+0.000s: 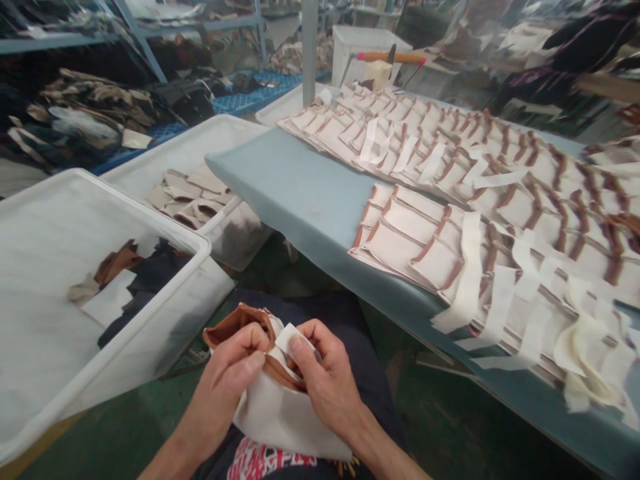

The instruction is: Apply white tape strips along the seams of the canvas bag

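Note:
Over my lap I hold a sewn fabric piece [280, 407], white outside with a brown, open-edged lining. My left hand [235, 370] pinches its brown edge between thumb and fingers. In my right hand [325, 367] a short white strip [287, 339] is gripped between thumb and forefinger, against the piece's edge. The fingertips partly cover the spot where strip and edge meet. To the right, rows of similar white pieces with brown edges [410, 227] lie overlapped on the blue-grey table [310, 193], and loose white strips [500, 307] lie across them.
A white bin [200, 250] at my left holds brown, black and white scraps [120, 283]. Behind it, another white bin [220, 127] contains beige pieces [190, 193]. A metal post [309, 53] rises by the table's far edge. Shelves with piled fabric [100, 100] stand at the back left.

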`<state>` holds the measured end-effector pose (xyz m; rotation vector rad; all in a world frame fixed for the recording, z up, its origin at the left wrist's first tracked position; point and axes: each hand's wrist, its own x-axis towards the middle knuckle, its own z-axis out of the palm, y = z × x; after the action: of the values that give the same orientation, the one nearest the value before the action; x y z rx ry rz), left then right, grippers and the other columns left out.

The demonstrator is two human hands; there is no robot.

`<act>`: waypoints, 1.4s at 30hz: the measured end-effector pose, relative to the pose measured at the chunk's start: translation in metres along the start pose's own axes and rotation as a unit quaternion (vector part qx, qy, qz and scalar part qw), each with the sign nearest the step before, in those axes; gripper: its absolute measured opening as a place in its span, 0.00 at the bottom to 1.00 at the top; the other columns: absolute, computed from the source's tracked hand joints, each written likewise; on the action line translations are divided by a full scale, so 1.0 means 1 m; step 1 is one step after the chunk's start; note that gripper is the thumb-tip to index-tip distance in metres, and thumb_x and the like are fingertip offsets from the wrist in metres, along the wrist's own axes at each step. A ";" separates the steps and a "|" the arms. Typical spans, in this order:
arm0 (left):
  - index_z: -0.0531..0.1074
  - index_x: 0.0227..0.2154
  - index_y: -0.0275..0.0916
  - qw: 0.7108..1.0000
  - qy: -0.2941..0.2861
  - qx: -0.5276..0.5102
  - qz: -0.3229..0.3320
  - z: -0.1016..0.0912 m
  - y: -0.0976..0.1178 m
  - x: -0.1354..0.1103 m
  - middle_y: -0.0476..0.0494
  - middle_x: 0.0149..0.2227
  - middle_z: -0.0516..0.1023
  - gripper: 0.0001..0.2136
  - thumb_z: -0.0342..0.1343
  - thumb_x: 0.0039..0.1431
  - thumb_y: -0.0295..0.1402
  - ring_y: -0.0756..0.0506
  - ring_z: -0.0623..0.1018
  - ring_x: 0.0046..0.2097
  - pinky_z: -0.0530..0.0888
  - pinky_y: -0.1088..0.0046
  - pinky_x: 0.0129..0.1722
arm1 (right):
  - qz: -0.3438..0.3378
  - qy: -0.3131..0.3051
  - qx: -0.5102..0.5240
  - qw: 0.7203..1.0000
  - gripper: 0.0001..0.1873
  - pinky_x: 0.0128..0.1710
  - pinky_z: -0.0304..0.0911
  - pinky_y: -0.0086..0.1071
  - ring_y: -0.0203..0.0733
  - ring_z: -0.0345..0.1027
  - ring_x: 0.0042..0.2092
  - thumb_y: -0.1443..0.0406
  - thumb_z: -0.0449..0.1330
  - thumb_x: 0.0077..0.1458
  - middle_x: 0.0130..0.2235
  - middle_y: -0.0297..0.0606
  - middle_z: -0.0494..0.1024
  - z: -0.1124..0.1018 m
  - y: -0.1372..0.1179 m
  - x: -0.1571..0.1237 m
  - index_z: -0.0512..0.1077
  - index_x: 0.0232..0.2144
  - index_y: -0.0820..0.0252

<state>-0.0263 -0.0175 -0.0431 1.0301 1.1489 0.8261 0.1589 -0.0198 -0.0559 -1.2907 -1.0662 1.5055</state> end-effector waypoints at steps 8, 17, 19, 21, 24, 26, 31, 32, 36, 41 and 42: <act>0.81 0.30 0.40 0.978 -0.004 0.198 0.058 -0.004 0.033 -0.002 0.47 0.30 0.80 0.19 0.60 0.73 0.47 0.46 0.77 0.30 0.72 0.77 0.29 | -0.156 0.094 -0.154 0.971 0.13 0.36 0.60 0.33 0.40 0.68 0.33 0.60 0.60 0.66 0.30 0.34 0.77 -0.016 -0.012 -0.006 0.73 0.28 0.56; 0.83 0.29 0.41 0.973 0.007 0.189 0.134 0.018 0.047 0.008 0.48 0.29 0.83 0.17 0.57 0.73 0.40 0.47 0.78 0.30 0.73 0.78 0.30 | -0.200 0.107 -0.186 0.956 0.12 0.35 0.61 0.32 0.39 0.70 0.34 0.64 0.61 0.68 0.31 0.31 0.77 -0.010 -0.042 -0.030 0.72 0.29 0.55; 0.84 0.29 0.41 0.973 0.000 0.176 0.147 0.020 0.051 0.011 0.48 0.31 0.84 0.16 0.57 0.71 0.39 0.46 0.79 0.32 0.74 0.77 0.31 | -0.247 0.138 -0.201 0.938 0.10 0.42 0.65 0.34 0.40 0.73 0.40 0.66 0.60 0.68 0.37 0.34 0.80 -0.010 -0.044 -0.026 0.72 0.31 0.55; 0.85 0.29 0.41 0.976 -0.005 0.158 0.152 0.020 0.052 0.013 0.47 0.32 0.86 0.15 0.58 0.70 0.39 0.46 0.80 0.33 0.75 0.77 0.33 | -0.247 0.137 -0.206 0.937 0.10 0.45 0.66 0.35 0.41 0.75 0.42 0.67 0.61 0.68 0.40 0.35 0.81 -0.009 -0.045 -0.023 0.72 0.32 0.55; 0.86 0.29 0.42 0.981 -0.004 0.128 0.144 0.019 0.051 0.016 0.47 0.33 0.87 0.15 0.59 0.69 0.39 0.46 0.81 0.33 0.75 0.77 0.33 | -0.225 0.129 -0.204 0.944 0.10 0.44 0.66 0.36 0.43 0.75 0.42 0.66 0.61 0.68 0.39 0.36 0.81 -0.008 -0.047 -0.023 0.71 0.31 0.54; 0.86 0.28 0.42 0.983 -0.001 0.116 0.143 0.020 0.051 0.016 0.47 0.33 0.87 0.15 0.60 0.69 0.39 0.45 0.81 0.33 0.75 0.76 0.33 | -0.218 0.132 -0.200 0.946 0.10 0.44 0.65 0.37 0.44 0.75 0.41 0.66 0.61 0.68 0.39 0.36 0.82 -0.006 -0.048 -0.023 0.70 0.31 0.53; 0.87 0.29 0.41 0.984 -0.008 0.113 0.137 0.019 0.048 0.016 0.45 0.31 0.85 0.17 0.59 0.70 0.41 0.44 0.79 0.33 0.74 0.74 0.31 | -0.221 0.129 -0.194 0.947 0.10 0.43 0.66 0.37 0.44 0.76 0.41 0.65 0.62 0.69 0.40 0.37 0.83 -0.002 -0.053 -0.024 0.71 0.32 0.54; 0.87 0.30 0.41 0.985 -0.011 0.109 0.134 0.018 0.046 0.016 0.46 0.31 0.85 0.17 0.59 0.71 0.41 0.44 0.79 0.33 0.73 0.74 0.31 | -0.225 0.130 -0.196 0.946 0.11 0.43 0.66 0.37 0.43 0.76 0.41 0.65 0.62 0.69 0.40 0.37 0.83 -0.001 -0.053 -0.024 0.71 0.31 0.54; 0.86 0.31 0.41 0.989 -0.021 0.084 0.123 0.013 0.038 0.018 0.47 0.31 0.84 0.17 0.59 0.73 0.42 0.45 0.77 0.32 0.72 0.75 0.32 | -0.227 0.134 -0.201 0.943 0.11 0.43 0.66 0.37 0.43 0.76 0.40 0.65 0.62 0.68 0.38 0.37 0.83 0.002 -0.053 -0.020 0.71 0.30 0.54; 0.87 0.34 0.41 0.990 -0.021 0.078 0.112 0.007 0.032 0.018 0.47 0.32 0.83 0.17 0.59 0.74 0.42 0.45 0.76 0.35 0.72 0.75 0.34 | -0.227 0.141 -0.204 0.942 0.10 0.43 0.67 0.38 0.44 0.76 0.40 0.65 0.62 0.68 0.38 0.38 0.84 0.006 -0.049 -0.016 0.71 0.31 0.54; 0.88 0.35 0.41 0.991 -0.018 0.076 0.107 0.006 0.031 0.018 0.47 0.32 0.83 0.16 0.60 0.74 0.43 0.45 0.76 0.34 0.71 0.75 0.33 | -0.229 0.142 -0.205 0.941 0.10 0.43 0.67 0.38 0.44 0.77 0.40 0.66 0.62 0.68 0.38 0.39 0.84 0.007 -0.049 -0.015 0.71 0.31 0.54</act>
<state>-0.0166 0.0079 -0.0195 1.3059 1.0958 0.8943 0.1570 -0.0222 -0.0040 -1.3629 -1.4126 0.7469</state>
